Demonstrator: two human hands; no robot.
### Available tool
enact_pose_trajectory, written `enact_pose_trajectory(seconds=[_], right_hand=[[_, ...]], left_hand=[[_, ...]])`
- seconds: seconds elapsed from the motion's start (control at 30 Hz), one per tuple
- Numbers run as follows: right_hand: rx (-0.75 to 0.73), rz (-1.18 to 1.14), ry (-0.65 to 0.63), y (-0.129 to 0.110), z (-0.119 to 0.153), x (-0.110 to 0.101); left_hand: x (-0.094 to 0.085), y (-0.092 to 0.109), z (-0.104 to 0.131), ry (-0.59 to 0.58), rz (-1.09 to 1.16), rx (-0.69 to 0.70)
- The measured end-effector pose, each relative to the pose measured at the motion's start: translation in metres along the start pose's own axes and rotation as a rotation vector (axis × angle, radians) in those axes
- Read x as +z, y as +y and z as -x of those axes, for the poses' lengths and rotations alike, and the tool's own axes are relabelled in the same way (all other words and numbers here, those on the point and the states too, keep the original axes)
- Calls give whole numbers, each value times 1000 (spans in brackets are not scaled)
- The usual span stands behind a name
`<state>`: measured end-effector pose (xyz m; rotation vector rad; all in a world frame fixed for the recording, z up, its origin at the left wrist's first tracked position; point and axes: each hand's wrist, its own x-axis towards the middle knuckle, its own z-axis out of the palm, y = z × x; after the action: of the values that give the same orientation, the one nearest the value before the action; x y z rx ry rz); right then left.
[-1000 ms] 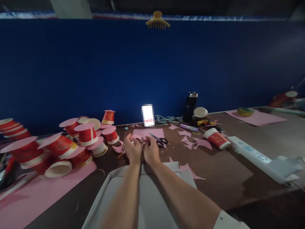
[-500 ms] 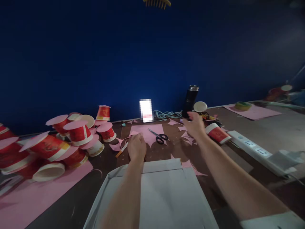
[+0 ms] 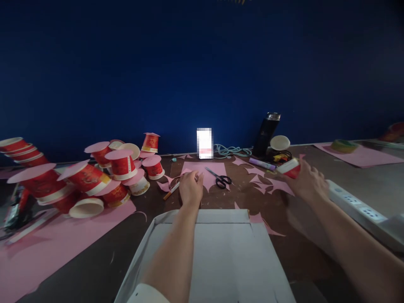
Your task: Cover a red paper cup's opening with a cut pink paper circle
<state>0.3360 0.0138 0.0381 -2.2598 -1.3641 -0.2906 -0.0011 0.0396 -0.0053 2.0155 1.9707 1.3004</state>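
My right hand (image 3: 311, 182) is closed around a red and white paper cup (image 3: 289, 169) that lies tilted at the right of the table. My left hand (image 3: 192, 188) rests at the near left edge of a pink paper sheet (image 3: 210, 168); its fingers are curled together, and whatever they may hold is hidden. Black-handled scissors (image 3: 222, 181) lie on the sheet, right of my left hand. A cigarette (image 3: 171, 191) is just left of that hand. A purple glue stick (image 3: 262, 164) and pink paper scraps (image 3: 263, 185) lie between my hands.
Red paper cups (image 3: 91, 181) with pink paper discs are piled at left. A white box (image 3: 221, 252) stands in front of me. Behind are a lit phone (image 3: 205, 143), a cable (image 3: 232, 150) and a black flask (image 3: 267, 134). A power strip (image 3: 356, 202) lies at right.
My right hand has moved right and nearer, from beside the flask onto the red cup, now gripped and turned. The glue stick shows fully. My left hand stays beside the pink sheet.
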Motion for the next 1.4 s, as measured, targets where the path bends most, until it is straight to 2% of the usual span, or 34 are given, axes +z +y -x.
enact_pose_trajectory(seconds=[0.1, 0.17, 0.23, 0.3, 0.37, 0.43, 0.47, 0.57, 0.67, 0.8, 0.9, 1.0, 1.07, 1.13, 1.2, 1.27, 1.33, 1.4], right_hand=[[-68, -440, 80, -61, 7, -8], [-84, -705, 25, -112, 21, -8], [-210, -912, -23, -160, 39, -2], [-295, -995, -63, -196, 60, 11], [-286, -969, -88, -215, 78, 29], [-305, -914, -96, -218, 91, 48], [-341, -886, -119, -216, 96, 56], [-384, -825, -162, -207, 100, 73], [-390, -788, -157, -202, 96, 77], [-424, -829, -196, -200, 92, 70], [-376, -947, -174, -199, 89, 64], [-207, -1130, -171, -198, 84, 62], [-48, -1290, -218, -199, 81, 62], [41, -1439, -319, -200, 80, 63], [21, -1532, -469, -202, 82, 66], [-55, -1573, -584, -205, 86, 68], [-95, -1589, -602, -207, 88, 68], [-75, -1614, -599, -207, 89, 67]], left_hand=[[1, 0, -1, 16, 120, -64], [0, -1, -3, 39, 229, -144], [-3, -2, -5, 84, 346, -250], [-8, -4, -6, 158, 417, -333], [-13, -6, -7, 271, 411, -315], [-16, -6, -6, 375, 351, -201], [-16, -5, -6, 386, 318, -138], [-14, -4, -5, 309, 245, 1], [-11, -5, -4, 210, 215, 46], [-13, -7, -4, 169, 215, 74], [-16, -8, -2, 166, 232, 70], [-16, -8, -2, 161, 300, -34], [-15, -7, -1, 127, 439, -157], [-15, -2, -1, 68, 621, -249], [-17, 5, 1, 6, 731, -251], [-21, 12, 3, -60, 698, -186], [-24, 17, 5, -97, 657, -142], [-25, 20, 6, -118, 638, -130]])
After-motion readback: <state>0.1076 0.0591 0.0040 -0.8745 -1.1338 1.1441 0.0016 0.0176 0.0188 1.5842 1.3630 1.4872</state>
